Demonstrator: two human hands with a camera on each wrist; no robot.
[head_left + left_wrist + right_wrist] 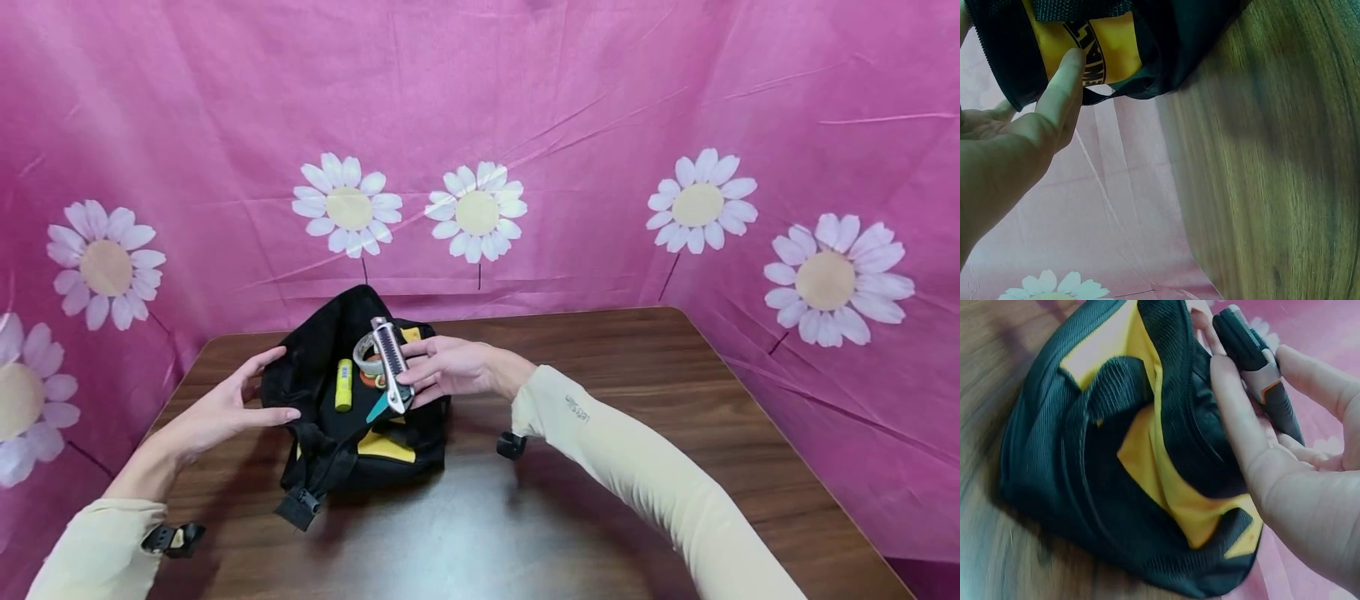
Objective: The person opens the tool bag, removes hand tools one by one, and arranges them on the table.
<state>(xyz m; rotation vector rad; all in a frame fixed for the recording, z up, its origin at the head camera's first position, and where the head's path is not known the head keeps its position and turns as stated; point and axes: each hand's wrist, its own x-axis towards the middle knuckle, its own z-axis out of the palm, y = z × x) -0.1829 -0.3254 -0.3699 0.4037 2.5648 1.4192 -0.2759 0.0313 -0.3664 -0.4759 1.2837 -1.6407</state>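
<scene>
A black and yellow tool bag (360, 467) stands open on the table. My left hand (217, 412) grips its left wall, the thumb on the near side and the fingers at the far rim. In the left wrist view that thumb lies on a yellow panel (1119, 50) with black lettering. Over the bag's mouth, my right hand (457, 367) holds a silver and black utility knife (390, 362) between thumb and fingers. Inside the bag show a yellow tube (343, 385), a pale roll of tape (366, 357) partly behind the knife, and a teal pointed piece (377, 408).
The brown wooden table (600, 367) extends to the right of the bag and in front of it. A pink cloth (570, 100) printed with white daisies hangs behind and at both sides. A black strap buckle (300, 504) hangs at the bag's front left corner.
</scene>
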